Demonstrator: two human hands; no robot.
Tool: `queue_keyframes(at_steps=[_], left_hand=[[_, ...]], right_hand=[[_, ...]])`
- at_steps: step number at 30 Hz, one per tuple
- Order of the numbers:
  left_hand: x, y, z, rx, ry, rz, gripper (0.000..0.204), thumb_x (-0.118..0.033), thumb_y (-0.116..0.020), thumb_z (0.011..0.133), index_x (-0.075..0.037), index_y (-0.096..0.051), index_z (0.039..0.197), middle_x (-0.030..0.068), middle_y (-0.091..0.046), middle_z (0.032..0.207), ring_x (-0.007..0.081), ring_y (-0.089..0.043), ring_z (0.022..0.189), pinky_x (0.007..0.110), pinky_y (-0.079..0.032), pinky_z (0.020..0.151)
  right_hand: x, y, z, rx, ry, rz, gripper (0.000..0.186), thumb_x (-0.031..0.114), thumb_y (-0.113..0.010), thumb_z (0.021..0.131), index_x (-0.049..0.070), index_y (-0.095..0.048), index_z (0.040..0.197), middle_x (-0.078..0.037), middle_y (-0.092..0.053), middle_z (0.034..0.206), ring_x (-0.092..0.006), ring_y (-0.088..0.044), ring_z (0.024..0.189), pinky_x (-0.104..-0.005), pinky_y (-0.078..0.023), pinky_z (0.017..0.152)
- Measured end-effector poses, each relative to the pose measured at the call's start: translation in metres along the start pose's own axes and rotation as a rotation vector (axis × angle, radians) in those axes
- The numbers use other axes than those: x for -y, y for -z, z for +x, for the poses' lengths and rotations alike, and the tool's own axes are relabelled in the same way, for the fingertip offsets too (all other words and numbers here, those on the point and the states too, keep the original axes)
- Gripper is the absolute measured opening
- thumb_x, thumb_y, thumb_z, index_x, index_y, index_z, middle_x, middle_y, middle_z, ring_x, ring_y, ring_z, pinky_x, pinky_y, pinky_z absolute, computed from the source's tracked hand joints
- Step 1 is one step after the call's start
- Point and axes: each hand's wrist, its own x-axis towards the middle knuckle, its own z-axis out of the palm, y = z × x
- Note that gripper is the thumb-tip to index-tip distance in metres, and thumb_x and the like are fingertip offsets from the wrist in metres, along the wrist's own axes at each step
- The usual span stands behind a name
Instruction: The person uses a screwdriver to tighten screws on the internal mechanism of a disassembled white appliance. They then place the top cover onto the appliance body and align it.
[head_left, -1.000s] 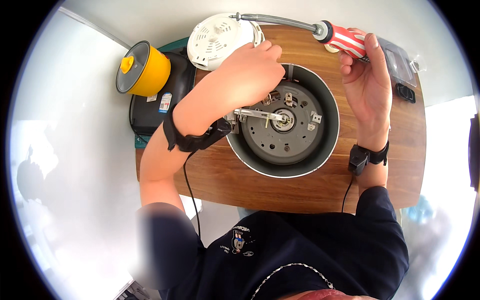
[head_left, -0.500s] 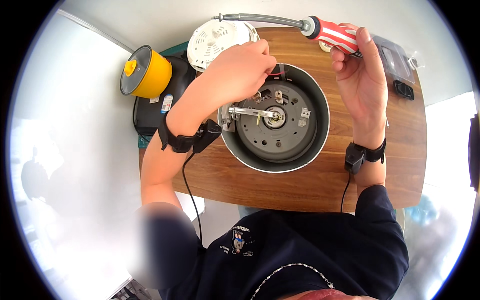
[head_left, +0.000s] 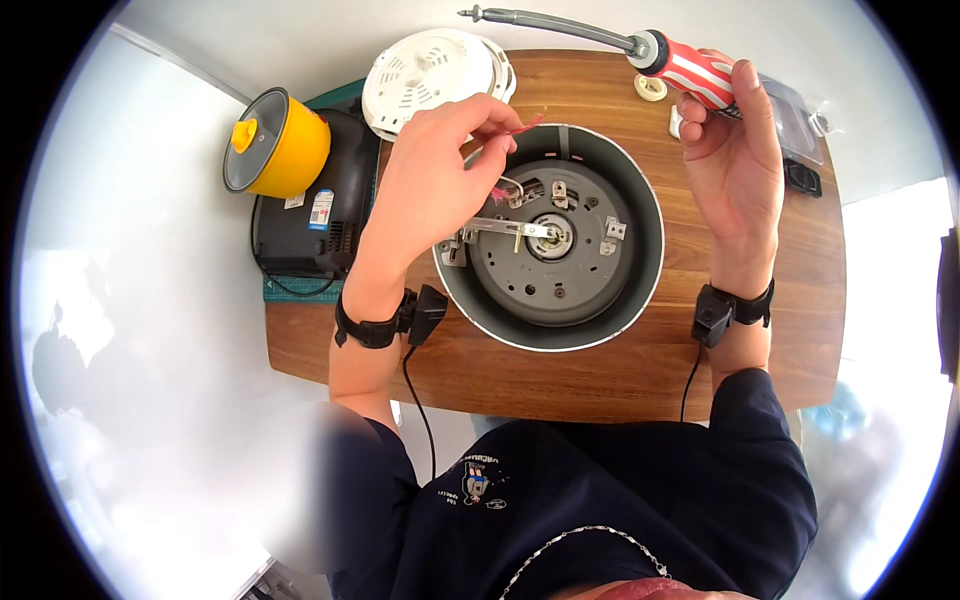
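Above the far-left rim of the round grey housing [head_left: 650, 245], L hand [head_left: 435, 170] has thumb & index pinched almost closed on a thin red wire [head_left: 528, 127], its end poking out past the fingertips. Approx ½ sec ago that hand reached farther over the opening, w/ red wire showing by the inner wall; it's since drawn back left & brought the wire up above the rim. Prob. means the lead is now easier to get at, tho can't tell if it's fixed at the other end, or if the reddish strand [head_left: 500, 193] below the hand belongs to it. R hand [head_left: 735, 170] is little changed: fingers curled round the handle of a screwdriver [head_left: 695, 75], shaft pointing left, tip well apart from housing. Housing sits mid-table, open side up. Count: 1 screwdriver, 1 housing, 1 metal bar [head_left: 505, 228] inside, 1 yellow pot w/ grey lid [head_left: 290, 145] on 1 black appliance [head_left: 300, 240], 1 cream ring [head_left: 650, 88], 1 clear case [head_left: 795, 120], 2 wrist units, 1 per arm; white vented cover [head_left: 425, 80] looks like 1 on top of another, not certain.
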Motion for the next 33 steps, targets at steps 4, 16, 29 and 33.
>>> queue_keyframes(at_steps=[4,16,29,33], left_hand=[[0.004,-0.003,-0.004,-0.044,-0.032,-0.085,0.01,-0.001,-0.067,0.092,0.002,-0.071,0.101,0.0088,-0.07,0.093,0.0158,-0.071,0.079,0.027,-0.06,0.056],[0.023,-0.018,-0.017,-0.104,-0.24,0.012,0.013,0.005,-0.075,0.081,-0.003,-0.067,0.087,0.0014,-0.057,0.081,0.0105,-0.052,0.069,0.026,-0.042,0.057],[0.029,-0.026,-0.021,-0.238,-0.471,0.314,0.021,0.001,-0.075,0.077,-0.012,-0.06,0.081,-0.0021,-0.049,0.075,0.0155,-0.053,0.074,0.034,-0.038,0.087],[0.026,-0.028,-0.021,-0.24,-0.481,0.264,0.021,0.001,-0.075,0.076,-0.013,-0.06,0.082,-0.0019,-0.049,0.077,0.0163,-0.054,0.077,0.036,-0.035,0.09]], right_hand=[[0.002,-0.003,0.001,-0.031,-0.004,-0.047,0.041,0.031,-0.059,0.108,-0.007,-0.065,0.122,-0.012,-0.07,0.103,-0.0137,-0.062,0.078,-0.0238,-0.056,0.066],[0.013,0.009,-0.009,-0.096,0.111,-0.234,0.036,0.027,-0.061,0.106,-0.006,-0.064,0.122,-0.012,-0.07,0.104,-0.0151,-0.063,0.08,-0.0248,-0.053,0.069],[0.06,-0.046,-0.036,-0.16,0.376,-0.934,0.043,0.023,-0.071,0.098,-0.003,-0.057,0.129,-0.013,-0.072,0.094,-0.0189,-0.07,0.071,-0.03,-0.054,0.066],[0.073,-0.049,-0.04,-0.134,0.436,-1.111,0.045,0.019,-0.075,0.094,-0.003,-0.057,0.13,-0.015,-0.073,0.098,-0.0215,-0.074,0.079,-0.0292,-0.06,0.066]])
